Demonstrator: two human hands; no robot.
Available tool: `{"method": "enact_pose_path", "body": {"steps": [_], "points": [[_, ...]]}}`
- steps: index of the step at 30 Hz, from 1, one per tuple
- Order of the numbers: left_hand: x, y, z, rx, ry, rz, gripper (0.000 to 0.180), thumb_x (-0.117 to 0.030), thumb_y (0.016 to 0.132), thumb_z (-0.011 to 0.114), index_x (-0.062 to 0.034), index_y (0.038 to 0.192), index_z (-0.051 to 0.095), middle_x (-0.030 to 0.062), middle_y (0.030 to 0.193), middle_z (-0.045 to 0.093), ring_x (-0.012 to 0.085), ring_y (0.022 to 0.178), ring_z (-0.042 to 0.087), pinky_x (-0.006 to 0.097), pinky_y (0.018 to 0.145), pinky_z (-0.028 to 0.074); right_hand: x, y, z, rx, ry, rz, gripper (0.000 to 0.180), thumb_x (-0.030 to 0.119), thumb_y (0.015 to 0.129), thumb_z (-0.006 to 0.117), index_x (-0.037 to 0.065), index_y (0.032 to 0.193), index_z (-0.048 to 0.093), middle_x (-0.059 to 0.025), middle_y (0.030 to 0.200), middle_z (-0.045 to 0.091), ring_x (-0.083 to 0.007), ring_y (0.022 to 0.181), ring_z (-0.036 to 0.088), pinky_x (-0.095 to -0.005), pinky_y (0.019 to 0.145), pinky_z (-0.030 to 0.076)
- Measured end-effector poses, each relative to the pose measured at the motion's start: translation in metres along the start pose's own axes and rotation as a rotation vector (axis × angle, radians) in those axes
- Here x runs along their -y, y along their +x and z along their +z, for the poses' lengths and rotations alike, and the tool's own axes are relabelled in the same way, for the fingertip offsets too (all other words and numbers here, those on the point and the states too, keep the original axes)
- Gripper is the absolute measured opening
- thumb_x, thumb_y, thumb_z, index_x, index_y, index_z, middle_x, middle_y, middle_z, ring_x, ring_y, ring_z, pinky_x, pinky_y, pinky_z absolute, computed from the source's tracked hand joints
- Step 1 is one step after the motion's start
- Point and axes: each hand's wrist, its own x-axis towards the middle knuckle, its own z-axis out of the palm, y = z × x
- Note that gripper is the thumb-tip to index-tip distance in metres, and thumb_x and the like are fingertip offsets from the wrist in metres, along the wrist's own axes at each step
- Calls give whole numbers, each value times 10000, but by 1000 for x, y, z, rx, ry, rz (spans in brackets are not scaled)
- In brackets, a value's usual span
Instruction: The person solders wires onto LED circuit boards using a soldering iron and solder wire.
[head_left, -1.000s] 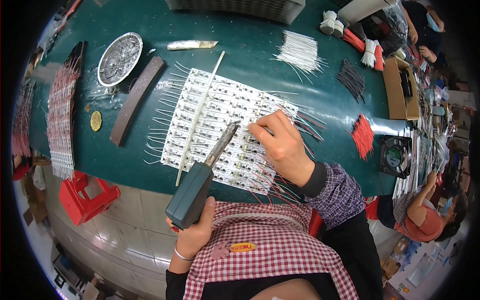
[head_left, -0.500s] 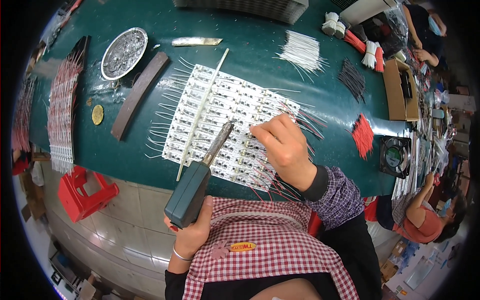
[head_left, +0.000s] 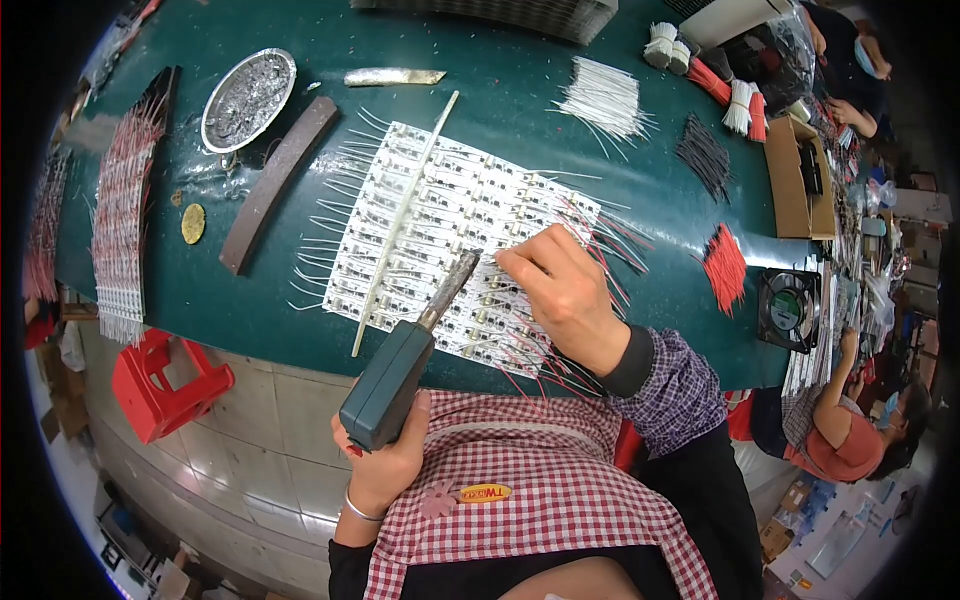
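My left hand point(head_left: 385, 455) is wrapped round the grip of a dark green soldering gun point(head_left: 385, 385). Its metal tip points up and right, over a white panel of small circuit boards point(head_left: 465, 205). Just right of the tip, the thumb and forefinger of my right hand point(head_left: 568, 290) pinch together above the panel; whatever they hold is too small to make out. White wires stick out from the panel's left edge, red and dark ones from its right. A thin pale strip point(head_left: 405, 225) lies slantwise across the panel.
Left are a metal dish point(head_left: 287, 85) of solder scraps, a brown bar point(head_left: 278, 187), a yellowish pad point(head_left: 193, 224) and wired panels point(head_left: 122, 230). Right are white point(head_left: 603, 97), black point(head_left: 704, 157) and red wires point(head_left: 725, 268), a fan point(head_left: 788, 308) and a cardboard box point(head_left: 790, 180). Co-workers sit at right.
The soldering gun has moved slightly right and its tip is nearer my right fingertips. My right hand has shifted only a little, still pinched over the panel.
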Motion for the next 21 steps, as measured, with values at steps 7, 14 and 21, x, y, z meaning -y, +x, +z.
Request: {"method": "enact_pose_path", "body": {"steps": [7, 14, 21], "points": [[2, 1, -2, 53, 42, 31, 186, -17, 770, 758, 35, 935, 691, 126, 842, 691, 207, 668, 676, 295, 627, 527, 0, 1, 1, 19, -45, -23, 285, 24, 706, 622, -4, 988, 648, -75, 874, 565, -236, 845, 559, -321, 692, 501], [10, -3, -4, 53, 148, 109, 159, -31, 785, 761, 25, 923, 707, 109, 836, 708, 190, 667, 684, 287, 613, 530, 2, 2, 2, 14, -67, -37, 280, 28, 702, 622, -15, 977, 645, -78, 863, 555, -236, 832, 553, -321, 682, 499], [11, -17, -13, 92, -18, -117, 294, -25, 859, 742, 42, 1131, 655, 70, 1016, 694, 133, 864, 648, 265, 767, 521, 4, 3, 0, 14, -55, -11, 312, -31, 680, 658, -12, 991, 675, -82, 866, 621, -238, 797, 589, -337, 659, 501]]}}
